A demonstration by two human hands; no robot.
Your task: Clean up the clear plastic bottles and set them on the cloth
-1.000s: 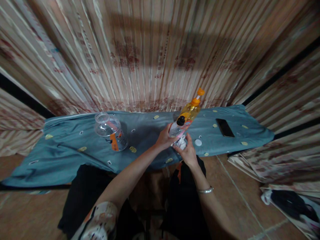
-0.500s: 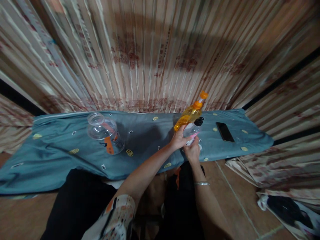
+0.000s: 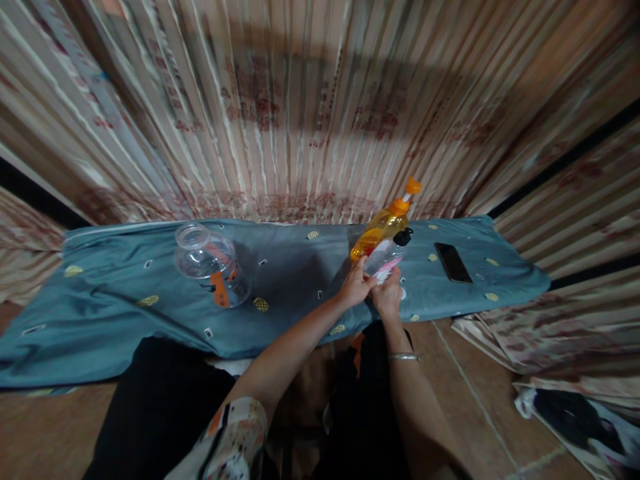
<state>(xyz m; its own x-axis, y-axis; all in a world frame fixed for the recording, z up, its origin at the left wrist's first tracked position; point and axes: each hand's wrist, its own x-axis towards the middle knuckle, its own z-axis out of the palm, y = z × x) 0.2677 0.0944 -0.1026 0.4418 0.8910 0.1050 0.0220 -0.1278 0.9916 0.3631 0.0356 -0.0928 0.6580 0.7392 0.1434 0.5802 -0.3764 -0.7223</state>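
A worktop [image 3: 125,313] is covered in matt teal cloth, on which a clear glossy plastic jar [image 3: 213,263] lies. A translucent orange plastic bottle [image 3: 383,227] and a clear, black-capped bottle [image 3: 387,257] are seen before pleated fabric curtains [image 3: 300,107].

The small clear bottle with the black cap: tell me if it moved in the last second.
Yes. The small clear bottle moved right, closer to the phone.
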